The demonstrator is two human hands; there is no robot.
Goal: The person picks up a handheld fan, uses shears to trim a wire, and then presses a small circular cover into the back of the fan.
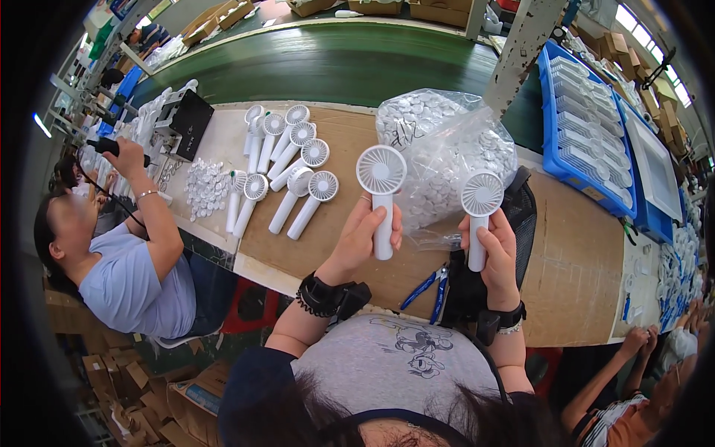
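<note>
My left hand (363,232) is closed round the handle of a white handheld fan (381,173), its round grille turned upward. A second white handheld fan (482,195) stands upright in my right hand (494,249), fingers wrapped about its handle. Both fans are held apart above the cardboard-covered table, in front of a clear plastic bag (447,156) full of small white round parts. To the left lie several more white handheld fans (302,145), heads pointing away from me. Blue-handled pliers (430,290) rest at the table's near edge, below my hands.
A green conveyor belt (313,63) runs behind the table. Blue trays (588,134) of white parts stand at the right, past a metal post (525,56). Loose white discs (207,188) lie left, near a black box (184,123). A co-worker (141,276) sits at left, holding a dark tool.
</note>
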